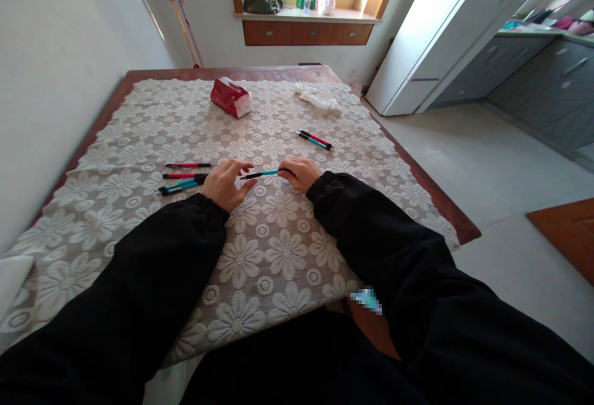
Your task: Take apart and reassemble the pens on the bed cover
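Observation:
My right hand is closed on one end of a blue and black pen, held level just over the table. The pen's black tip points left toward my left hand, whose thumb and fingers are spread apart around that end without gripping it. Beside my left hand lie several pens: a red one at the back, another red one, and blue ones in front, partly hidden by the hand. Farther back to the right, a red pen and a blue pen lie side by side.
A flowered lace cloth covers the wooden table. Toward the far edge are a red tissue pack and a crumpled white plastic bag. A white wall stands left; a fridge is at the right.

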Tool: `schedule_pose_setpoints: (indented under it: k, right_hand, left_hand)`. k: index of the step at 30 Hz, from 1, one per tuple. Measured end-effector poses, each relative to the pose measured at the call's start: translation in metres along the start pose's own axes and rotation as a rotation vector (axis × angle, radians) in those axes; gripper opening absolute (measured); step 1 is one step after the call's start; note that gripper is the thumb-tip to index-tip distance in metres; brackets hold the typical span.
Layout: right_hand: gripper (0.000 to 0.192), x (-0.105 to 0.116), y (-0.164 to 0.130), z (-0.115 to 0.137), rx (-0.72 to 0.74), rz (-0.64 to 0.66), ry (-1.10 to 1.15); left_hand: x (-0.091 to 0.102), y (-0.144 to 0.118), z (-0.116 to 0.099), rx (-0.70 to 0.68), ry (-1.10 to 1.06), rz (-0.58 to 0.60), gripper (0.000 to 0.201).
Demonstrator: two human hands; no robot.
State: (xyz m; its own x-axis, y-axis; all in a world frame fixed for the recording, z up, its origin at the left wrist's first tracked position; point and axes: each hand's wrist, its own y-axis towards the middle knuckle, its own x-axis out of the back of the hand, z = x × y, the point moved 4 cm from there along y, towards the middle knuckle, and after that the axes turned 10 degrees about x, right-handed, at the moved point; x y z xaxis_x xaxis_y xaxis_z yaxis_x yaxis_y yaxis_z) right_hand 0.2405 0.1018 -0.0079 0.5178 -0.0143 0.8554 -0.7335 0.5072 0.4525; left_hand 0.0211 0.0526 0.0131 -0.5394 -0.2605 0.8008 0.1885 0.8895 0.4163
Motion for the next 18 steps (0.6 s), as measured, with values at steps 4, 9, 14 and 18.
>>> schedule_pose_setpoints:
  k: [4,9,14,18]
  right_hand:
    - [0.03,-0.0006,0.0,-0.0011,0.0,-0.008,-0.011]
    - [0.03,-0.0014,-0.0005,-0.0013,0.017,-0.022,-0.003]
    - [0.031,-0.0018,-0.0009,-0.0025,0.015,-0.024,-0.002]
    - [0.032,-0.0025,-0.0008,-0.0023,0.037,-0.03,0.016]
  left_hand:
    - [-0.001,-0.0001,0.0006,-0.017,0.053,0.012,0.02]
    - [-0.0033,0.0002,0.0047,0.011,0.082,0.04,0.031]
    - [-0.0036,0.0003,0.005,-0.011,0.006,0.009,0.027]
    - [-0.0058,0.0005,0.0066,0.024,0.087,0.054,0.025]
